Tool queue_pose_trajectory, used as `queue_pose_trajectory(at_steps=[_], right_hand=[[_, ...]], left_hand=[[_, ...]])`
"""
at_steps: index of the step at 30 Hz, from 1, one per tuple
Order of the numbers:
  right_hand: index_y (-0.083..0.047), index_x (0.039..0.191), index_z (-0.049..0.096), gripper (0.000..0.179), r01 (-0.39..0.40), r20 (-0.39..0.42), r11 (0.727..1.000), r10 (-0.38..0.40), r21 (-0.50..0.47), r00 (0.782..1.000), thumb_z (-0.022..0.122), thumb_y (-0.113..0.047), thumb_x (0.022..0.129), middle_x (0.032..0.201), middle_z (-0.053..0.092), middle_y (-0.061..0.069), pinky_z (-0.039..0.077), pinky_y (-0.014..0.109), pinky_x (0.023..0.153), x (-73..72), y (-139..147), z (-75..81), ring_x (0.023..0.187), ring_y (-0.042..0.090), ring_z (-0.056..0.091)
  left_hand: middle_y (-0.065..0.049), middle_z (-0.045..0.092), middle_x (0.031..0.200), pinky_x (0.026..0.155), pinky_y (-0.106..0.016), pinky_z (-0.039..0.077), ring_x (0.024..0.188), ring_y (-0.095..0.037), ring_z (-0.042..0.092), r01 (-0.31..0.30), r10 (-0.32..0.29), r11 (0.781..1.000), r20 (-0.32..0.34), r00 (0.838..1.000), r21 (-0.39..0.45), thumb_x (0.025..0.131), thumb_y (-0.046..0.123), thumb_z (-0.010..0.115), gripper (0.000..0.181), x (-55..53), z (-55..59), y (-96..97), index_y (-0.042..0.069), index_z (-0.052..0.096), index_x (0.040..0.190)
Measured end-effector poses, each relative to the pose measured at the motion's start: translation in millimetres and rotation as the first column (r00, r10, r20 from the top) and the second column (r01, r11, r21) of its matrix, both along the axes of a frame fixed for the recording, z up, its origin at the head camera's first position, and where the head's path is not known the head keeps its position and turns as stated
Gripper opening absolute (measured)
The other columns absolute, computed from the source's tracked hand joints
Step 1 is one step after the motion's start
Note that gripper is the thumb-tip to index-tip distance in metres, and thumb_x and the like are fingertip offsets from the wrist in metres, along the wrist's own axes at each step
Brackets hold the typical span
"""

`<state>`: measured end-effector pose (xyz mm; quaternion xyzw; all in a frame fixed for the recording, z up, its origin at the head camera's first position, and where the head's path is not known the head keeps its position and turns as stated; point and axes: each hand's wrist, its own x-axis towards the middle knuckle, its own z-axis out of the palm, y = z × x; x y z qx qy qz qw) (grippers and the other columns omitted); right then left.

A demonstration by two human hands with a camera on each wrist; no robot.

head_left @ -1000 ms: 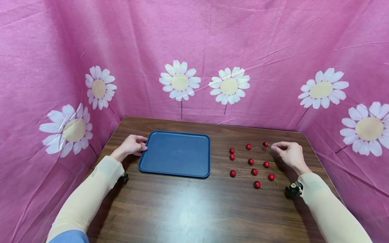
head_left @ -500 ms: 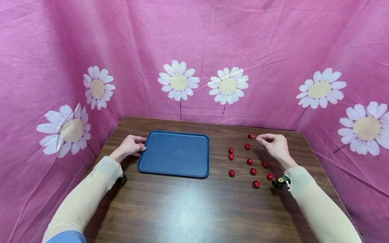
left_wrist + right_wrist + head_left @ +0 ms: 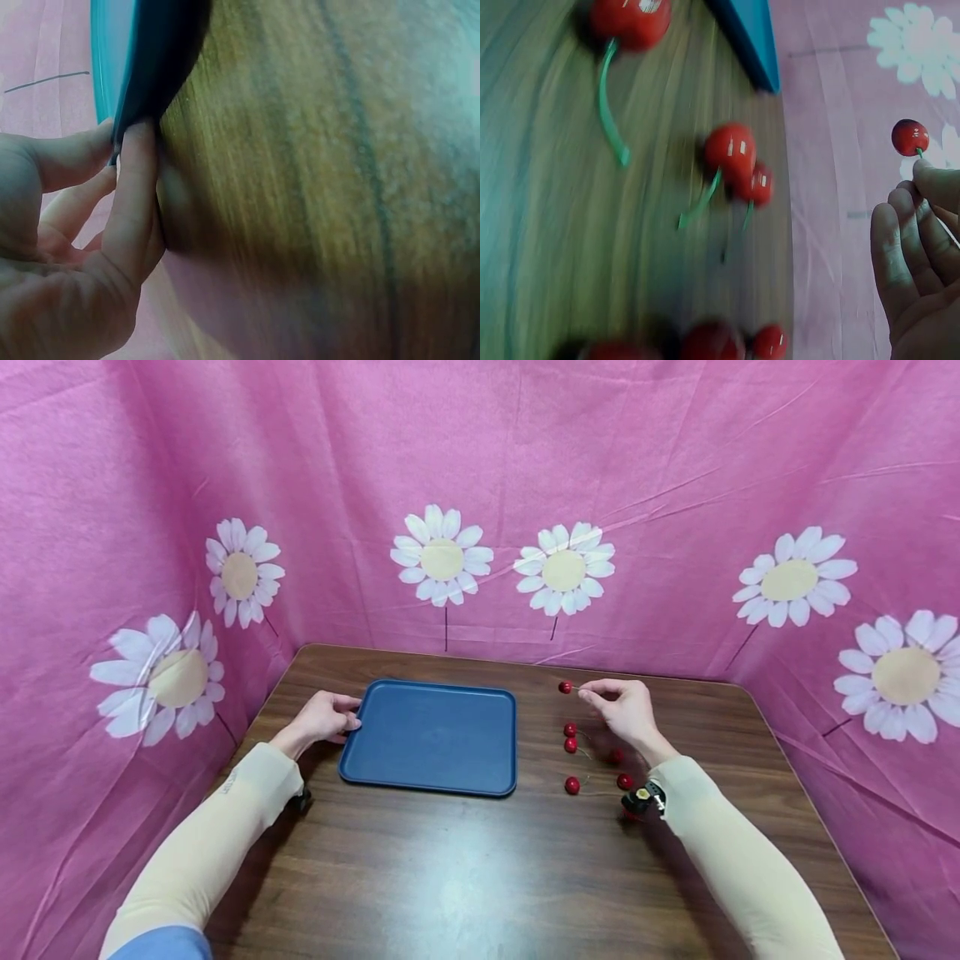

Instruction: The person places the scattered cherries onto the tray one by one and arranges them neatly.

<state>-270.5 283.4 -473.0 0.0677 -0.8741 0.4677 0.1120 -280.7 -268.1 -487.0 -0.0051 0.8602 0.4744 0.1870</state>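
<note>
My left hand (image 3: 321, 718) pinches the left rim of a dark blue rectangular tray (image 3: 435, 787) lying on the table. The left wrist view shows the thumb on one side of the tray's edge (image 3: 122, 82) and fingers on the other. My right hand (image 3: 626, 708) pinches a red cherry (image 3: 566, 687) by its thin stem, right of the tray's far corner. In the right wrist view, that held cherry (image 3: 910, 138) is above the table, its green stem between thumb and fingertips.
Several red cherries with stems lie on the brown wooden table (image 3: 420, 877) right of the tray, such as one near the front (image 3: 572, 786) and a close pair (image 3: 571, 745). My right forearm covers some. A pink flowered cloth (image 3: 495, 460) surrounds the table's back and sides.
My right hand has carried the cherry by its stem leftward and a little farther back, toward the tray. The left hand and the tray stay in place.
</note>
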Motion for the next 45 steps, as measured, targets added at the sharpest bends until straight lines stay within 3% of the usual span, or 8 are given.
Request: queue_pose_trajectory(at_steps=[7, 13, 16, 24, 30, 38, 45], right_hand=[[0.001, 0.110, 0.087, 0.017, -0.061, 0.051, 0.996, 0.065, -0.067, 0.997, 0.084, -0.014, 0.102, 0.102, 0.080, 0.037, 0.067, 0.023, 0.066, -10.8, -38.5, 5.1, 0.065, -0.004, 0.073], [-0.004, 0.108, 0.089, 0.014, -0.109, 0.050, 0.993, 0.111, -0.035, 0.993, 0.085, -0.015, 0.101, 0.101, 0.083, 0.029, 0.062, 0.021, 0.066, -17.3, -74.5, 3.9, 0.080, 0.031, 0.082], [-0.006, 0.107, 0.089, 0.013, -0.124, 0.034, 0.992, 0.124, -0.009, 0.992, 0.085, -0.016, 0.102, 0.099, 0.085, 0.023, 0.057, 0.019, 0.066, -21.0, -91.5, 0.8, 0.086, 0.039, 0.081], [-0.007, 0.102, 0.090, 0.010, -0.167, 0.021, 0.986, 0.167, -0.015, 0.986, 0.085, -0.016, 0.101, 0.077, 0.078, 0.012, 0.055, 0.022, 0.062, -35.1, -137.6, -2.7, 0.067, 0.011, 0.065], [-0.008, 0.101, 0.090, 0.008, -0.177, 0.031, 0.984, 0.177, -0.002, 0.984, 0.085, -0.015, 0.101, 0.072, 0.075, 0.005, 0.052, 0.021, 0.061, -42.7, -175.1, -2.2, 0.063, 0.007, 0.063], [-0.009, 0.103, 0.090, 0.010, -0.227, 0.105, 0.974, 0.227, -0.017, 0.968, 0.084, -0.018, 0.103, 0.085, 0.082, 0.015, 0.055, 0.020, 0.061, -47.6, -225.3, -4.6, 0.064, 0.008, 0.066], [-0.010, 0.100, 0.091, 0.010, -0.231, 0.156, 0.973, 0.225, 0.023, 0.962, 0.085, -0.018, 0.102, 0.081, 0.081, 0.007, 0.054, 0.019, 0.059, -50.7, -257.1, -8.7, 0.064, 0.008, 0.066]], left_hand=[[-0.011, 0.079, 0.104, 0.089, -0.046, 0.073, 0.092, -0.009, 0.072, 0.005, -0.005, 1.000, -0.008, 1.000, -0.005, 0.103, 0.001, 0.074, 0.061, -1.8, 0.7, -2.5, -0.010, 0.054, 0.160], [-0.008, 0.078, 0.100, 0.092, -0.050, 0.073, 0.095, -0.012, 0.073, 0.006, -0.006, 1.000, 0.001, 1.000, -0.011, 0.104, 0.002, 0.075, 0.061, -0.7, 1.4, -1.6, -0.009, 0.054, 0.160], [-0.011, 0.078, 0.103, 0.092, -0.049, 0.072, 0.095, -0.013, 0.073, 0.004, -0.004, 1.000, 0.008, 1.000, -0.015, 0.104, 0.002, 0.074, 0.061, -0.3, 0.2, -0.6, -0.009, 0.054, 0.161], [-0.011, 0.079, 0.105, 0.092, -0.048, 0.073, 0.093, -0.009, 0.073, 0.010, -0.010, 1.000, 0.001, 1.000, -0.014, 0.105, 0.002, 0.073, 0.060, -1.8, -4.3, -0.9, -0.008, 0.054, 0.161], [-0.007, 0.078, 0.100, 0.091, -0.046, 0.073, 0.093, -0.009, 0.072, 0.011, -0.011, 1.000, 0.002, 1.000, -0.004, 0.105, 0.002, 0.073, 0.061, -2.2, -3.0, -2.6, -0.009, 0.053, 0.161], [0.000, 0.072, 0.093, 0.088, -0.043, 0.073, 0.095, -0.013, 0.073, 0.006, -0.006, 1.000, 0.007, 1.000, 0.004, 0.104, 0.001, 0.073, 0.062, -2.1, -1.6, -4.2, -0.010, 0.052, 0.161], [-0.002, 0.074, 0.095, 0.090, -0.044, 0.073, 0.098, -0.014, 0.074, 0.013, -0.013, 1.000, 0.016, 1.000, -0.005, 0.105, 0.001, 0.073, 0.063, -2.6, -3.2, -2.0, -0.009, 0.050, 0.163]])
